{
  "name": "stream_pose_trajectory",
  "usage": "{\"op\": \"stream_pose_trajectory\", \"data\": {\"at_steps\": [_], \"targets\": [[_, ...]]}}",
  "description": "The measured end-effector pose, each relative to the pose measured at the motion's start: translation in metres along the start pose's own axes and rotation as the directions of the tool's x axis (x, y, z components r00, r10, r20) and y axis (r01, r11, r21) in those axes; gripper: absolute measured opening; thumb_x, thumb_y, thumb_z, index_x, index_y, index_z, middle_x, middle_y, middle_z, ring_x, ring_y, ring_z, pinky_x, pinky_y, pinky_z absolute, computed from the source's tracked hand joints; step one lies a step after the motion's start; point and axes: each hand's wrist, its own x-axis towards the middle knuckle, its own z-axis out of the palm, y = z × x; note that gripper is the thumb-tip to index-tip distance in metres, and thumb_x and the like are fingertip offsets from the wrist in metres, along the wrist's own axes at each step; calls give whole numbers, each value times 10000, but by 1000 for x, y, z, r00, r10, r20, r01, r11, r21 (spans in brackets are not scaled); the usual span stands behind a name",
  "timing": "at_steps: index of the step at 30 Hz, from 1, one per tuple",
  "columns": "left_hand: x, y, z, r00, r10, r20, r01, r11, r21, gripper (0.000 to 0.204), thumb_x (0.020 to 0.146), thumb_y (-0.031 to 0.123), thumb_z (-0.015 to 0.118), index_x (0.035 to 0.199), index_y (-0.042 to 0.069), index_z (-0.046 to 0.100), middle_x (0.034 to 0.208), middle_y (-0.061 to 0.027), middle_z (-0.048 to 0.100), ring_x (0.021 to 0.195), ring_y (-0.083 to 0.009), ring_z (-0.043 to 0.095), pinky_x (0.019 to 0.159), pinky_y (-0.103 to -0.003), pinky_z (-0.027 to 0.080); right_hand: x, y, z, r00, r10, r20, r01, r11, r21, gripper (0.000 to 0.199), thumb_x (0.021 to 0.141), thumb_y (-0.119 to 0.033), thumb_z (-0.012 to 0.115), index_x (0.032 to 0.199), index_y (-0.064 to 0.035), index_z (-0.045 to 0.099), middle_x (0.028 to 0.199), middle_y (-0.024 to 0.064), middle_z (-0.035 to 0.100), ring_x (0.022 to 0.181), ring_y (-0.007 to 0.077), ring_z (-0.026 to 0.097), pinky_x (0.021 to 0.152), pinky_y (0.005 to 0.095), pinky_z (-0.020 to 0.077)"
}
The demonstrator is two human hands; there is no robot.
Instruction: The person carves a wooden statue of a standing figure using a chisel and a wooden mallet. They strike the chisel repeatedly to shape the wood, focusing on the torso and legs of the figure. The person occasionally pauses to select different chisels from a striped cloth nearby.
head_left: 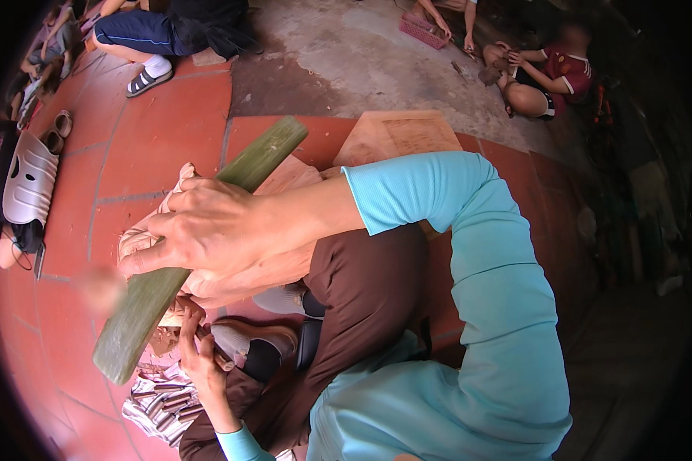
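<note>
Across the carving hangs my right hand [207,223], its fingers wrapped round a long, flat green wooden mallet bar [142,319]. The bar slants from lower left to upper right and sticks out on both sides of the fist. Below it, a pale carved wood piece [238,280] is partly hidden by the hand and bar. My left hand [202,365] is lower down, near the bar, closed round a slim brown tool handle [221,358]. The working end of that tool is out of sight.
Several slim brown tools [175,401] lie on a striped cloth [150,419] at lower left. A hexagonal wooden board [407,134] lies on the red tile floor [142,165] beyond my arm. White clogs [31,180] are at left. Other people sit farther off, one near a pink basket [423,31].
</note>
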Motion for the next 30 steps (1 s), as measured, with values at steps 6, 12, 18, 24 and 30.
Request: {"op": "stream_pose_trajectory", "data": {"at_steps": [6, 12, 18, 24, 30], "targets": [[-13, -25, 4, 909, -205, -364, 98, 952, -291, 187, 962, -39, 497, 1024, 39, 337, 1236, -281, 544, 1098, -373, 602, 882, -428, 550, -2, -1, -1, 999, -8, -47, 9, 999, 33, 671, 693, -166, 682, 1331, -311, 530, 1047, 113, 643, 881, 337, 671, 712, 482, 525], [-23, -27, 16, 931, -206, -302, 122, 954, -274, 224, 948, -68, 496, 1018, 56, 322, 1214, -282, 543, 1153, -413, 574, 903, -452, 552, -2, 1, 2, 1000, -13, -15, 13, 999, 32, 678, 673, -196, 705, 1322, -302, 535, 1056, 116, 643, 866, 342, 674, 708, 486, 535], [-15, -25, 11, 916, -181, -359, 117, 974, -193, 266, 933, -80, 520, 1050, 48, 319, 1208, -288, 549, 1125, -403, 583, 873, -444, 572, -3, -1, -1, 1000, -15, -11, 16, 998, 58, 718, 614, -238, 741, 1304, -278, 545, 1061, 122, 642, 880, 350, 674, 714, 506, 526], [-14, -27, 10, 928, -153, -341, 102, 981, -163, 288, 936, -81, 514, 1092, 52, 310, 1215, -292, 544, 1114, -394, 591, 877, -440, 572, -2, 0, 2, 1000, -17, -27, 18, 998, 56, 666, 646, -215, 725, 1286, -272, 549, 1095, 122, 637, 894, 347, 676, 728, 502, 525], [-14, -26, 10, 922, -165, -350, 100, 976, -195, 296, 936, -80, 516, 1106, 58, 316, 1218, -289, 543, 1096, -386, 602, 873, -435, 571, -3, -1, 2, 999, -29, -45, 31, 998, 47, 602, 690, -148, 682, 1266, -272, 560, 1138, 116, 630, 898, 342, 678, 730, 477, 535]]}}
